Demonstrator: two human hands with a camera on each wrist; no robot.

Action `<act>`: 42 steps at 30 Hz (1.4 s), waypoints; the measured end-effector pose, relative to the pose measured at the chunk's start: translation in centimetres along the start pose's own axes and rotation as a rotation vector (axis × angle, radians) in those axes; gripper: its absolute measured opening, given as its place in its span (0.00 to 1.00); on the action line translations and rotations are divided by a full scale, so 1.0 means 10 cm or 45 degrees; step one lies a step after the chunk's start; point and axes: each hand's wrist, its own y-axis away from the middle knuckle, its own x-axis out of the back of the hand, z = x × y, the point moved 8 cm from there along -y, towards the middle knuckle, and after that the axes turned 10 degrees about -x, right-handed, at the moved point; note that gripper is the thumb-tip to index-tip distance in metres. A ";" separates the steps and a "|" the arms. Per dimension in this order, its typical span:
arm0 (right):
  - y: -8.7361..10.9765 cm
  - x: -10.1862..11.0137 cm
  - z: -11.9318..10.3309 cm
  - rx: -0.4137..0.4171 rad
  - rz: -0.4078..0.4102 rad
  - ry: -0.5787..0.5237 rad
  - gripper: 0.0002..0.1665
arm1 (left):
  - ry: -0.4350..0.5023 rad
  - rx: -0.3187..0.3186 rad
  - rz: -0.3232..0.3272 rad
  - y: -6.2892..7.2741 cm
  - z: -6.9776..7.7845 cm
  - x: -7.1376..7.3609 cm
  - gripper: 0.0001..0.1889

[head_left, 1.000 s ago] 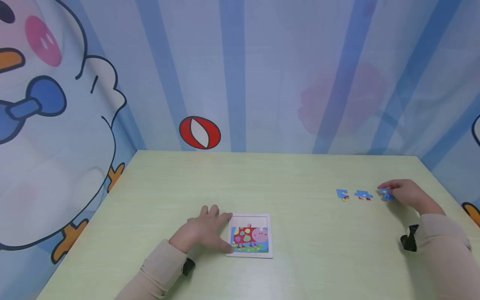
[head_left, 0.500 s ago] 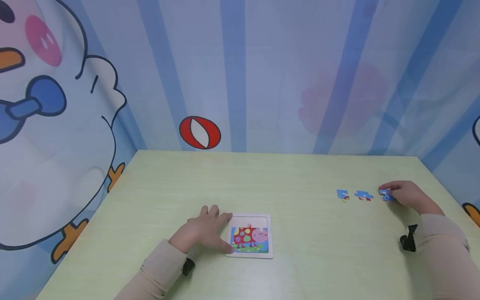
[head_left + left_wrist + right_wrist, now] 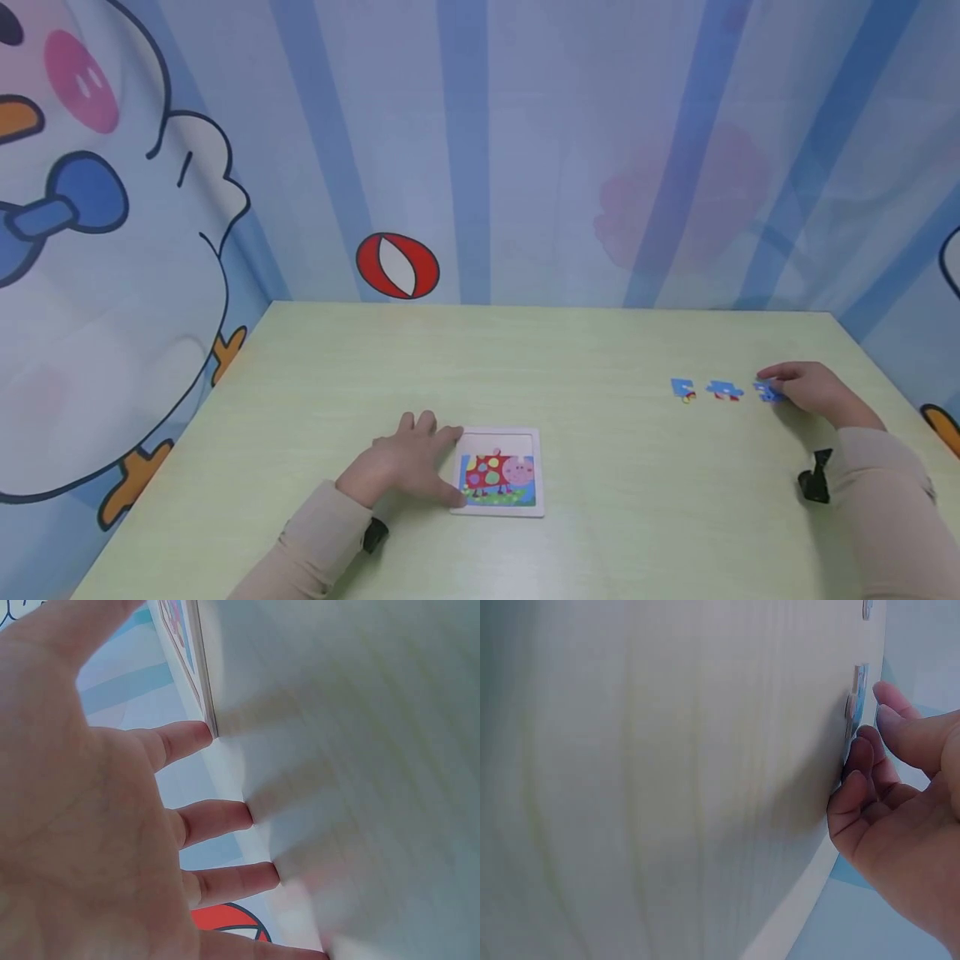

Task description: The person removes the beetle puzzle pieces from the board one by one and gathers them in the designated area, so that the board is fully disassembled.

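Note:
My left hand (image 3: 405,462) is spread beside the jigsaw puzzle board (image 3: 498,511). Its thumb and index finger touch the board's left edge; in the left wrist view the other fingers (image 3: 217,814) rest their tips on the table. A spotted, red-bodied animal picture fills the board's lower part, while a pale strip shows bare above. Far to the right, my right hand (image 3: 813,392) has its fingers at a blue puzzle piece (image 3: 765,392) lying on the table. The right wrist view shows curled fingers (image 3: 847,799) beside this piece, part of which they hide.
Left of the right hand, two more blue puzzle pieces lie in a row: a middle one (image 3: 724,389) and a leftmost one (image 3: 682,387). The pale wooden table (image 3: 615,467) ends at a blue striped cloth backdrop (image 3: 540,167).
The puzzle piece under my right fingers has turned slightly and now looks flatter, with more of its blue face showing. My left hand and the board have stayed put.

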 end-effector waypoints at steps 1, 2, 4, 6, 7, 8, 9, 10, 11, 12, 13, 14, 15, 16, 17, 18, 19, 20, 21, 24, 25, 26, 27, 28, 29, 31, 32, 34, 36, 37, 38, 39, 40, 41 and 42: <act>0.00 0.00 0.00 0.004 0.002 0.003 0.25 | -0.001 -0.002 0.003 0.00 0.00 0.00 0.48; 0.00 0.01 0.00 0.009 0.005 0.007 0.25 | -0.002 -0.003 0.006 0.00 0.00 0.01 0.48; 0.01 0.02 0.00 0.016 0.003 0.001 0.25 | -0.005 -0.005 0.007 0.00 0.00 0.01 0.48; 0.01 0.02 -0.01 0.020 -0.004 -0.015 0.26 | -0.004 -0.004 0.004 0.00 0.00 0.01 0.48; 0.02 0.03 -0.02 0.027 -0.008 -0.025 0.27 | -0.003 -0.002 0.001 0.00 0.00 0.00 0.48; 0.03 0.03 -0.04 0.036 -0.010 -0.038 0.28 | -0.001 0.000 -0.001 0.00 0.00 0.00 0.48; 0.05 0.04 -0.07 0.048 -0.010 -0.045 0.28 | -0.001 0.002 -0.003 0.00 0.00 0.00 0.48; 0.06 0.04 -0.11 0.063 -0.005 -0.051 0.29 | -0.001 0.003 -0.003 0.00 0.00 0.00 0.48; 0.08 0.04 -0.15 0.081 0.001 -0.052 0.30 | -0.002 0.005 -0.003 0.00 -0.01 0.00 0.48; 0.10 0.05 -0.20 0.102 0.009 -0.053 0.31 | -0.003 0.006 -0.001 0.00 -0.01 0.00 0.48; 0.11 0.05 -0.26 0.121 0.017 -0.055 0.31 | -0.004 0.007 0.001 0.00 -0.01 0.00 0.48; 0.13 0.05 -0.31 0.138 0.022 -0.057 0.32 | -0.005 0.006 0.004 0.00 -0.01 0.00 0.48; 0.15 0.04 -0.37 0.154 0.026 -0.063 0.32 | -0.006 0.005 0.003 0.00 -0.02 -0.01 0.48; 0.17 0.04 -0.44 0.169 0.024 -0.078 0.32 | -0.006 0.004 0.002 -0.01 -0.02 -0.01 0.48; 0.19 0.03 -0.50 0.184 0.021 -0.089 0.32 | -0.007 0.003 0.001 -0.01 -0.02 -0.02 0.48; 0.22 0.03 -0.57 0.200 0.018 -0.099 0.32 | -0.007 0.001 0.003 -0.01 -0.02 -0.01 0.48; 0.24 0.03 -0.64 0.215 0.015 -0.110 0.32 | -0.007 0.001 0.002 -0.01 -0.02 -0.02 0.48; 0.26 0.02 -0.71 0.231 0.011 -0.113 0.32 | -0.006 0.000 0.002 -0.01 -0.02 -0.02 0.48; 0.29 0.02 -0.79 0.247 0.008 -0.119 0.32 | -0.005 0.001 0.001 -0.01 -0.02 -0.02 0.48; 0.37 0.00 -1.02 0.294 0.006 -0.110 0.31 | -0.001 0.002 0.002 0.00 -0.03 -0.01 0.48; 0.40 0.00 -1.09 0.309 0.004 -0.109 0.31 | 0.001 0.002 0.000 0.00 -0.03 -0.01 0.48; 0.43 -0.01 -1.16 0.325 0.004 -0.106 0.30 | 0.002 0.003 0.000 0.00 -0.03 -0.01 0.48; 0.45 -0.02 -1.23 0.348 0.004 -0.101 0.30 | 0.002 0.003 -0.001 0.00 -0.02 -0.01 0.48; 0.48 -0.03 -1.31 0.374 0.007 -0.094 0.29 | 0.003 0.004 -0.002 0.00 -0.03 -0.01 0.48; 0.50 -0.05 -1.37 0.398 0.007 -0.090 0.28 | 0.006 0.004 -0.002 0.00 -0.03 -0.01 0.48; 0.55 -0.09 -1.50 0.442 0.003 -0.091 0.27 | 0.007 0.006 -0.003 0.00 -0.03 -0.01 0.48; 0.57 -0.11 -1.57 0.464 0.003 -0.092 0.27 | 0.007 0.006 -0.002 0.00 -0.03 -0.01 0.48; 0.63 -0.16 -1.69 0.499 -0.008 -0.103 0.26 | 0.005 0.006 -0.001 0.00 -0.03 -0.02 0.48; 0.69 -0.22 -1.82 0.530 -0.031 -0.121 0.25 | 0.001 0.005 0.001 -0.01 -0.04 -0.02 0.48; 0.72 -0.26 -1.89 0.547 -0.045 -0.131 0.24 | -0.002 0.004 0.002 -0.01 -0.04 -0.02 0.48; 0.75 -0.30 -1.96 0.561 -0.060 -0.143 0.24 | -0.002 0.003 0.003 -0.01 -0.04 -0.02 0.48; 0.78 -0.34 -2.02 0.580 -0.079 -0.151 0.23 | -0.003 0.003 0.003 -0.01 -0.04 -0.02 0.48; 0.80 -0.38 -2.09 0.595 -0.098 -0.159 0.22 | -0.003 0.003 0.004 -0.01 -0.04 -0.02 0.48; 0.83 -0.43 -2.16 0.620 -0.117 -0.169 0.22 | -0.003 0.003 0.005 -0.01 -0.04 -0.02 0.48; 0.85 -0.48 -2.22 0.638 -0.134 -0.176 0.21 | -0.003 0.003 0.006 0.00 -0.04 -0.02 0.48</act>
